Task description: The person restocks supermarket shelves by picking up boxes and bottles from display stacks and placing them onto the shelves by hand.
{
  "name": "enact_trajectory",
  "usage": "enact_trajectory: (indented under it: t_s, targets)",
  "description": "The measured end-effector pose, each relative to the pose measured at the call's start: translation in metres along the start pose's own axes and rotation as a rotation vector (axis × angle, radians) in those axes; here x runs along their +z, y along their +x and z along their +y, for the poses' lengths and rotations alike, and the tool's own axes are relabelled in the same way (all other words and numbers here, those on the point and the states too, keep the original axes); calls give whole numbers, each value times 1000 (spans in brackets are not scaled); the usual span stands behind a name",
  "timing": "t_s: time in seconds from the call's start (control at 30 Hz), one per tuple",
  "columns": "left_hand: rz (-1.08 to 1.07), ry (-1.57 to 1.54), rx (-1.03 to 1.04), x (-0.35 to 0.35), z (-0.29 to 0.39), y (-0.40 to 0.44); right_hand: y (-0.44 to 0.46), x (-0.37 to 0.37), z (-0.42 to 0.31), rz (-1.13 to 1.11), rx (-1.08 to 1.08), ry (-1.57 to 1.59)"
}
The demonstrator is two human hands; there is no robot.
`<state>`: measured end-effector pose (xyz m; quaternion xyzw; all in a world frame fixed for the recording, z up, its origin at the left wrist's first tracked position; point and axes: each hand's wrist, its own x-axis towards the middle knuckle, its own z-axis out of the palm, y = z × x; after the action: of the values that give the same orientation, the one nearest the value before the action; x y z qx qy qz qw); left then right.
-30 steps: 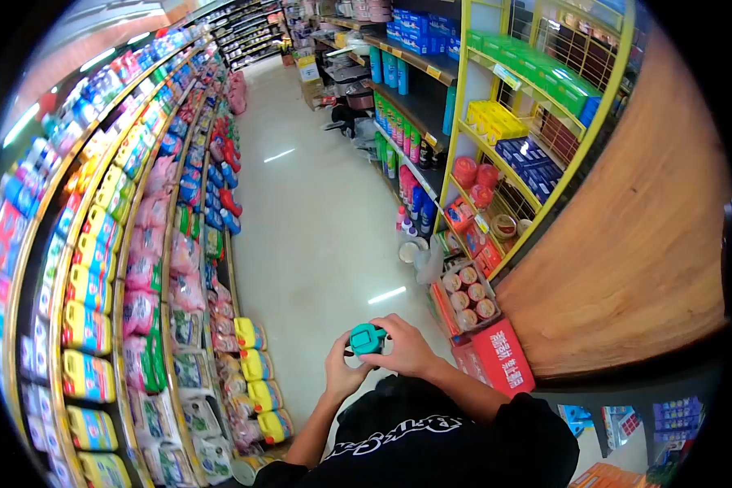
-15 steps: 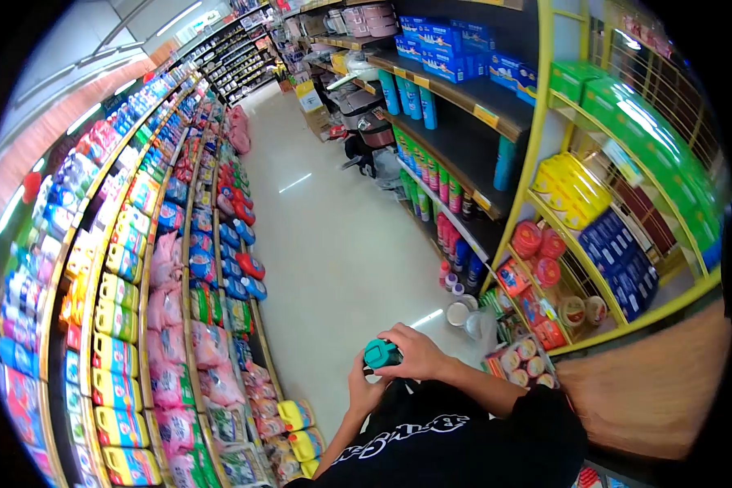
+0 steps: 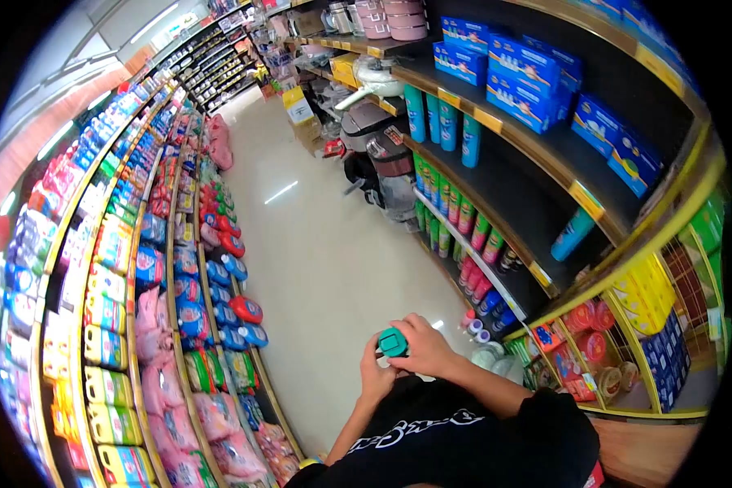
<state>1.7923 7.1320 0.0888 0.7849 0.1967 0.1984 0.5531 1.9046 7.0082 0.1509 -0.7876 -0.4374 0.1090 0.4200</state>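
Observation:
Close in front of my black shirt [image 3: 472, 431], both hands hold a small container with a teal lid [image 3: 394, 342], seen from above. A squarish raised part shows on top of the lid, while the body below is mostly hidden by fingers and sleeve. My left hand [image 3: 374, 372] wraps its left side. From the right, my right hand [image 3: 425, 348] closes around it, with fingers curled along the lid's far edge.
Shelves of detergent bottles [image 3: 110, 346] and pink bags [image 3: 164, 382] line the aisle's left side. On the right, a shelf carries blue boxes [image 3: 522, 81] and spray cans [image 3: 468, 140]. A yellow rack [image 3: 651, 390] stands nearer. Suitcase-like items [image 3: 389, 153] sit farther along the pale floor [image 3: 301, 268].
My view has moved forward along the aisle, so the right shelf looks nearer and the yellow rack sits lower right. Both hands still hold the teal-lidded container.

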Motion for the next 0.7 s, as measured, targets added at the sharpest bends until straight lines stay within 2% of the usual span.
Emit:
enact_trajectory:
  t_s: [0.17, 0.27, 0.37, 0.6, 0.7]
  targets:
    - [-116, 14, 154, -11, -10, 152, 116, -24, 24, 176, 96, -17]
    - [-219, 37, 252, -1, -3, 237, 170, -40, 43, 404, 71, -76]
    - [-169, 28, 351, 23, 10, 306, 214, -58, 65, 599, 56, -92]
    - [-267, -65, 399, 100, -4, 474, 318, -114, 151, 873, 42, -190]
    - [-323, -92, 298, 130, -4, 539, 367, -135, 186, 955, 99, -254]
